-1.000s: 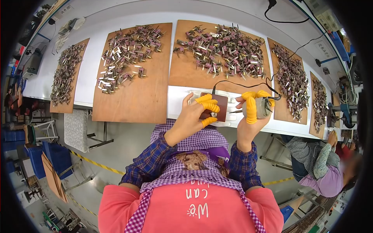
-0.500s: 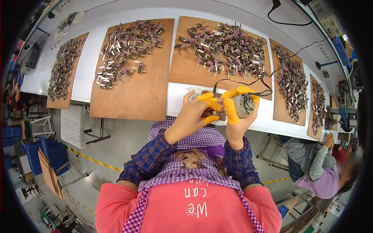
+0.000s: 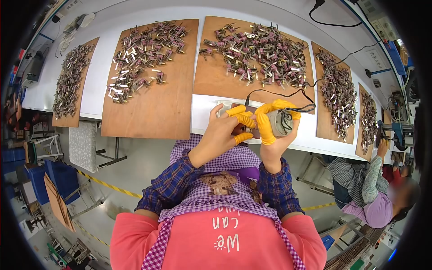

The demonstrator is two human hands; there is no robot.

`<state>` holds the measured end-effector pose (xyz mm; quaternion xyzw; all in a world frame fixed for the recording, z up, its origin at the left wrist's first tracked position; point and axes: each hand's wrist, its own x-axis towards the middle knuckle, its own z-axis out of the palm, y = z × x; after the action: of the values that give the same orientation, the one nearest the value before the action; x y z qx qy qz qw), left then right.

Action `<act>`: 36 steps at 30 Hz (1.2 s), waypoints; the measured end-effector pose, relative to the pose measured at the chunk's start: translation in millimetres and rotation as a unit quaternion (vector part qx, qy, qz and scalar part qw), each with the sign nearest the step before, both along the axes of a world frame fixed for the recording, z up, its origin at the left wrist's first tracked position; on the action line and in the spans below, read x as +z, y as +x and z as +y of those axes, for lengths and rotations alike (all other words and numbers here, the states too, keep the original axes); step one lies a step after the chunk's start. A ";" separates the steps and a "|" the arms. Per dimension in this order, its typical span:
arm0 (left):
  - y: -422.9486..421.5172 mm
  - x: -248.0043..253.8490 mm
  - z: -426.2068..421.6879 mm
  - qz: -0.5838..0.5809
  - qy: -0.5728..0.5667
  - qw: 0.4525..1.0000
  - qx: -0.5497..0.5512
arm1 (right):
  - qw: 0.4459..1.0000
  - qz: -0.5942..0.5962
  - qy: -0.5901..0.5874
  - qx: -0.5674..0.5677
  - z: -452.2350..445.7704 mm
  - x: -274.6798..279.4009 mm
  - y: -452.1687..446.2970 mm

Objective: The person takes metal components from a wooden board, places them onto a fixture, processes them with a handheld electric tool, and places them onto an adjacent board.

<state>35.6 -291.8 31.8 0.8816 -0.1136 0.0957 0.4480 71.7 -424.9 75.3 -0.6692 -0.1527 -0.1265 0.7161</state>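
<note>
My right hand (image 3: 280,135), with yellow finger cots, is wrapped round a grey cylindrical corded tool (image 3: 282,123) with black wire coiled on its end. Its working tip is hidden by my fingers. My left hand (image 3: 225,130), also in yellow finger cots, pinches a small metal part (image 3: 246,129), mostly covered by the fingers. Both hands meet above a reddish-brown block (image 3: 252,109) in a pale tray (image 3: 223,109) at the table's front edge.
Wooden boards (image 3: 148,119) on the white table (image 3: 194,108) bear heaps of small metal-and-purple parts (image 3: 265,54). A black cord (image 3: 274,92) crosses from the tool to the back right. At the right a co-worker (image 3: 369,193) sits by a machine (image 3: 400,132).
My hands stay nearly in place on the tool and the part. The view shifts slightly. At the right, the co-worker's hand has moved up towards the machine.
</note>
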 end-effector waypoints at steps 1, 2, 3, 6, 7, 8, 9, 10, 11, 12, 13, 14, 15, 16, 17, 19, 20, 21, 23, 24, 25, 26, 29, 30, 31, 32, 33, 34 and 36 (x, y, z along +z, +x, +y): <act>0.0 -0.5 -0.3 -0.008 0.000 1.000 0.003 | 1.000 0.004 -0.001 0.002 -0.4 -0.5 0.0; -0.1 -0.7 -0.4 -0.008 -0.001 1.000 0.002 | 1.000 0.004 -0.001 0.002 -0.6 -1.0 0.0; -0.1 -0.8 -0.4 -0.005 -0.001 1.000 0.003 | 1.000 0.000 -0.005 0.002 -0.6 -1.6 0.2; -0.1 -0.9 -0.5 0.002 -0.004 1.000 0.005 | 1.000 -0.011 -0.015 0.003 -0.3 -2.7 1.1; -0.1 -0.9 -0.6 0.002 -0.004 1.000 0.005 | 1.000 -0.011 -0.015 0.003 0.0 -2.4 1.2; 0.1 -0.7 -0.7 -0.001 -0.005 1.000 0.007 | 1.000 -0.011 -0.020 0.005 0.5 -1.6 1.3; 0.1 -0.5 -1.0 -0.004 -0.006 1.000 0.009 | 1.000 -0.011 -0.024 0.007 1.1 -0.6 1.2; 0.1 -0.4 -1.3 -0.006 -0.007 1.000 0.011 | 0.999 -0.011 -0.029 0.009 1.7 0.1 1.1; 0.2 -0.4 -1.5 -0.009 -0.008 1.000 0.013 | 0.999 -0.012 -0.034 0.011 2.4 0.4 1.1; 0.1 -0.5 -1.7 -0.009 -0.008 1.000 0.013 | 0.999 -0.011 -0.034 0.010 3.3 0.0 1.0; -0.2 -0.5 -1.8 -0.012 -0.009 1.000 0.012 | 0.999 -0.028 -0.033 0.010 4.8 -0.9 0.9; -0.3 -0.6 -1.8 -0.015 -0.009 1.000 0.011 | 0.998 -0.044 -0.031 0.011 6.4 -2.2 1.1; -0.4 -0.6 -1.7 -0.018 -0.009 1.000 0.011 | 0.998 -0.061 -0.029 0.011 7.7 -3.4 1.4; -0.5 -0.7 -1.6 -0.020 -0.009 1.000 0.011 | 0.997 -0.077 -0.027 0.012 8.2 -4.6 1.6; -0.6 -1.2 -1.7 -0.020 -0.009 1.000 0.011 | 0.997 -0.076 -0.028 0.012 7.8 -5.6 1.8; -0.5 -3.3 -2.7 -0.027 -0.004 1.000 0.011 | 0.991 -0.109 -0.073 0.012 5.1 -7.4 2.4; -0.5 -4.3 -3.3 -0.031 -0.001 0.999 0.011 | 0.987 -0.125 -0.095 0.011 3.6 -8.1 2.5; -0.6 -5.0 -3.7 -0.035 0.002 0.999 0.011 | 0.983 -0.141 -0.117 0.011 2.7 -8.6 2.2; -0.8 -5.7 -3.9 -0.032 0.003 0.999 0.009 | 0.984 -0.135 -0.117 0.015 1.2 -8.9 0.1; -1.0 -5.9 -3.9 -0.028 0.003 1.000 0.008 | 0.985 -0.128 -0.117 0.020 0.4 -8.9 -1.6; -1.4 -5.8 -3.9 -0.024 0.004 1.000 0.007 | 0.985 -0.121 -0.117 0.026 -0.4 -8.8 -3.2; -1.9 -5.3 -4.0 -0.020 0.006 1.000 0.007 | 0.986 -0.114 -0.117 0.032 -0.9 -8.8 -4.2; -2.6 -2.5 -5.6 -0.008 0.008 1.000 0.006 | 0.993 -0.079 -0.087 0.031 -2.7 -9.1 -4.7; -2.6 -1.3 -5.7 -0.001 0.009 1.000 0.006 | 0.995 -0.061 -0.072 0.031 -2.8 -9.1 -4.6; -2.3 -0.1 -4.8 0.005 0.011 1.000 0.007 | 0.997 -0.043 -0.056 0.032 -2.0 -8.9 -4.2; -1.7 1.8 -2.7 0.004 0.015 1.000 0.008 | 0.998 -0.034 0.039 0.043 -0.1 -3.0 -6.6; -0.6 4.5 -0.1 -0.013 0.006 1.000 0.025 | 0.989 -0.024 0.133 0.054 2.1 5.0 -8.3; 0.4 7.3 2.8 -0.030 -0.002 0.999 0.042 | 0.989 -0.024 0.137 0.057 0.5 9.5 -5.6; 1.7 10.6 8.3 -0.060 -0.019 0.995 0.071 | 0.991 -0.045 0.122 0.008 -13.4 13.5 0.9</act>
<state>37.3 -283.5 42.4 0.8715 -0.0752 0.1821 0.4491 72.6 -438.3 88.8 -0.5692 -0.1735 -0.1691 0.7857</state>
